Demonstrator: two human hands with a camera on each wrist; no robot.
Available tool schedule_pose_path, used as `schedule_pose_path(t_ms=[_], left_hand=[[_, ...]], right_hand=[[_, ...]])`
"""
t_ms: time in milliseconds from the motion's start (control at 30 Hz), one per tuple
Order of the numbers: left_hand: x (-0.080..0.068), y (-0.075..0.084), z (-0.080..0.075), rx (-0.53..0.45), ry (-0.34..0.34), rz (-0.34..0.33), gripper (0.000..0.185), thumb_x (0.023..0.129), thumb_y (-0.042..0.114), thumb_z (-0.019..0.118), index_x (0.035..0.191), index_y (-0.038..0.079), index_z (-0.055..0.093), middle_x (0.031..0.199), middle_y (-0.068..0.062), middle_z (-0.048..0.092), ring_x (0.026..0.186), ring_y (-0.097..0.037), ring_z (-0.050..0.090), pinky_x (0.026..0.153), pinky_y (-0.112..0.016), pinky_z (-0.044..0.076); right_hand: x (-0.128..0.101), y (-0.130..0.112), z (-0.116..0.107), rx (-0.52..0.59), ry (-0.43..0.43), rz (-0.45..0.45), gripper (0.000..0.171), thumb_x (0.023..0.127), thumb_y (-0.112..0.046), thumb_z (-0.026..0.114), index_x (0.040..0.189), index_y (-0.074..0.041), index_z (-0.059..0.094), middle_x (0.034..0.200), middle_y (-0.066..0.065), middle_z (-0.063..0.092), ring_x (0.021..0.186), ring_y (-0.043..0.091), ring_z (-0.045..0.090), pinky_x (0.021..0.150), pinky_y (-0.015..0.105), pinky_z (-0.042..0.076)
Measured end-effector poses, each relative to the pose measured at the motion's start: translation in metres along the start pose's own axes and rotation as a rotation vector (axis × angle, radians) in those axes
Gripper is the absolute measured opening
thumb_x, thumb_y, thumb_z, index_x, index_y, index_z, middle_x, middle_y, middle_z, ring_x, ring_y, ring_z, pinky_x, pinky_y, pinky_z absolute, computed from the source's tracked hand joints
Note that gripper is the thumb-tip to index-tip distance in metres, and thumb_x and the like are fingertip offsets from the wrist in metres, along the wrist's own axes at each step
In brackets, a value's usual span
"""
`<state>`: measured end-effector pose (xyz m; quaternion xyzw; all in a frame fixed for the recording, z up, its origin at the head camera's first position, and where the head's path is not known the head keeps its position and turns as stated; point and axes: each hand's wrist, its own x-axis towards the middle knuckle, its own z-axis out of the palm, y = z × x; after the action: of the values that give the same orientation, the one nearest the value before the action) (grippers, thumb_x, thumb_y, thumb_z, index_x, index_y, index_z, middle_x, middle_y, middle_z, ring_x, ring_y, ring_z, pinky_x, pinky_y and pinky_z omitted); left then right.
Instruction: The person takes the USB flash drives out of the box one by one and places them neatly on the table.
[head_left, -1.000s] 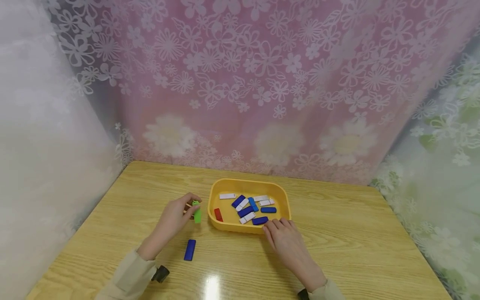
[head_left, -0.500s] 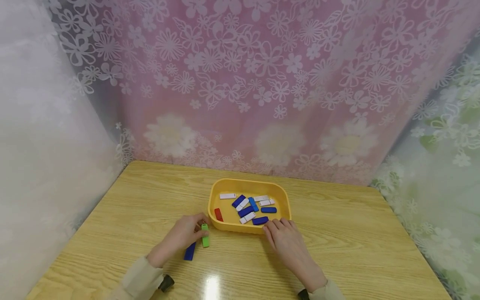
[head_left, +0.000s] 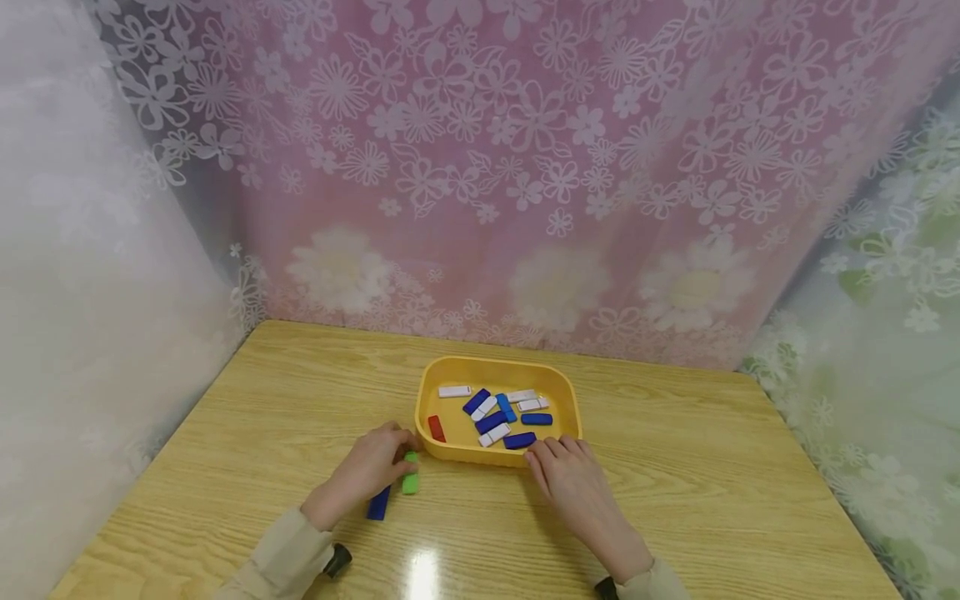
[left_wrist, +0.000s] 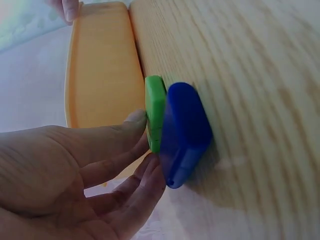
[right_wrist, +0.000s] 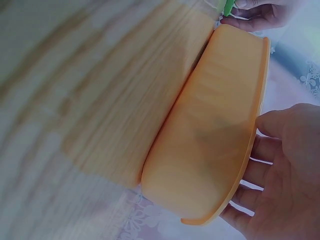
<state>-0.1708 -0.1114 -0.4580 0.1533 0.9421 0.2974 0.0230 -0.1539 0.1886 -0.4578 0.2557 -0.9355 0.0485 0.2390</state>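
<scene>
My left hand (head_left: pixel 367 462) is low over the table in front of the tray's left end, pinching a bright green USB stick (head_left: pixel 410 483) with the thumb across it. In the left wrist view the green USB stick (left_wrist: pixel 156 105) stands close beside a dark blue USB stick (left_wrist: pixel 187 120), which lies on the table and is partly covered by the hand in the head view. At the tray's near right corner, my right hand (head_left: pixel 573 483) grips the rim of the yellow tray (head_left: pixel 465 454). The right wrist view shows its thumb (right_wrist: pixel 272 124) on the rim and the fingers curled over it.
Inside the tray lie several USB sticks: a red one (head_left: pixel 437 429) at the left, a white one (head_left: pixel 454 392) near the back, and blue and white ones toward the middle and right. A flowered curtain (head_left: pixel 480 208) hangs behind the wooden table (head_left: pixel 675 483).
My left hand has come down and toward me with the green USB stick, from beside the tray to next to the blue one. The right hand stays on the tray's rim.
</scene>
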Motion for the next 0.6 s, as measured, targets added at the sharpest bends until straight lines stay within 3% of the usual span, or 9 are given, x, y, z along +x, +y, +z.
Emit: schedule_pose_path(t_ms=[333,600], left_hand=[[-0.009,-0.005,-0.005,-0.006,-0.059,0.033,0.026,0.075,0.02,0.09,0.093,0.013,0.073,0.085,0.004,0.061,0.077,-0.012,0.053,0.071,-0.03,0.047],[-0.021,-0.009,-0.012,-0.012,-0.124,0.066,0.026,0.076,0.021,0.09,0.093,0.016,0.071,0.088,0.007,0.064,0.083,-0.013,0.061,0.078,-0.039,0.052]], right_hand=[[0.0,0.0,0.0,-0.005,0.049,-0.028,0.012,0.095,-0.019,0.07,0.086,-0.012,0.066,0.079,0.0,0.066,0.074,0.02,0.055,0.072,0.039,0.048],[0.0,-0.001,-0.002,-0.005,0.044,-0.025,0.014,0.096,-0.019,0.07,0.085,-0.012,0.065,0.077,-0.001,0.064,0.073,0.019,0.054,0.071,0.038,0.048]])
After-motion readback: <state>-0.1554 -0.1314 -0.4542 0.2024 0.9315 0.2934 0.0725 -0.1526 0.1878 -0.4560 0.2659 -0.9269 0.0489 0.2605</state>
